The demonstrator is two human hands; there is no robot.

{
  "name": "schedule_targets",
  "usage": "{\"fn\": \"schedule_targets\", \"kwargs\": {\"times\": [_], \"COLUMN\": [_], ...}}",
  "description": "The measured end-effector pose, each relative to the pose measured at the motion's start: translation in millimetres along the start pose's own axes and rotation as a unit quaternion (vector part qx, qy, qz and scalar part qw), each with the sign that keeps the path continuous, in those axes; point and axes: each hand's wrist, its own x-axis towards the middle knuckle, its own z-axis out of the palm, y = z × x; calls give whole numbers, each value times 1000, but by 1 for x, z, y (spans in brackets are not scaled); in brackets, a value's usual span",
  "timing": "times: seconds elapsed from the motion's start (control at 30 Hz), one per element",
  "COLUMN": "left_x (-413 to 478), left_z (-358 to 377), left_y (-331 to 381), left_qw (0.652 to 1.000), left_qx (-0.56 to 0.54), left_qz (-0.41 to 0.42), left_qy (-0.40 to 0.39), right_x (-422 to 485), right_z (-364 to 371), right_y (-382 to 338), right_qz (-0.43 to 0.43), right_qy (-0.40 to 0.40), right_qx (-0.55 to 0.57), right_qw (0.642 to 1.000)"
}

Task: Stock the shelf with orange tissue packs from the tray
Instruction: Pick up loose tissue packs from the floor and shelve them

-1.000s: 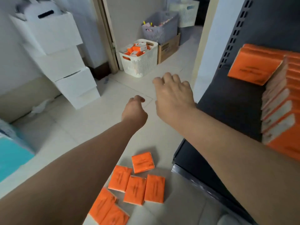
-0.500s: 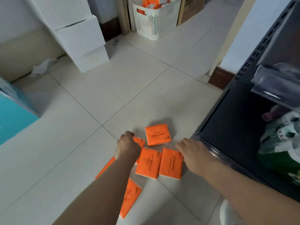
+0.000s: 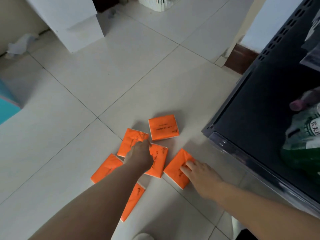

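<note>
Six orange tissue packs (image 3: 163, 129) lie flat on the tiled floor (image 3: 86, 87), in a loose cluster a little below the centre of the view. The dark shelf (image 3: 256, 122) stands near them at 3 o'clock, and no tray is visible. The step in hand seems to be the picking up of packs from the floor. To do it well, I think each hand should slide a thumb under one edge, because a flat pack gives nothing to take from above. The wrap looks soft, so a light hold on the two long sides is better than a hard squeeze. It may also save time to stack a few packs, all facing the same way, before turning to the shelf. The right hand (image 3: 202, 175) comes in from 5 o'clock, and its fingers (image 3: 187, 166) lie almost straight on the rightmost pack (image 3: 174, 174); its grip is spread, not closed round it. The left hand (image 3: 138, 157) comes from 7 o'clock, back upward, with the fingers bent down where the upper-left pack (image 3: 131, 141) meets the middle pack (image 3: 159, 160). Its fingertips are hidden, so I cannot tell whether this grip pinches anything.
</note>
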Motion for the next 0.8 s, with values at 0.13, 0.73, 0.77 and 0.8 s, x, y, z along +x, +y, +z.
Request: {"fn": "schedule_targets", "kwargs": {"times": [0.13,0.73,0.77,0.8], "left_x": [-3,-12,-12,-13], "left_z": [2,14,14,15], "left_y": [1,-7,-8,-9], "left_qw": [1000,997,996,995], "left_qx": [2,74,88,104], "left_qz": [15,6,1,-4], "left_qy": [-4,-9,0,10], "right_x": [1,-5,-8,-10], "right_z": [7,20,22,24], "right_y": [-3,24,26,26], "right_qz": [15,55,54,59], "right_qy": [77,151,166,173], "right_qx": [-6,22,28,28], "right_qw": [997,987,984,983]}}
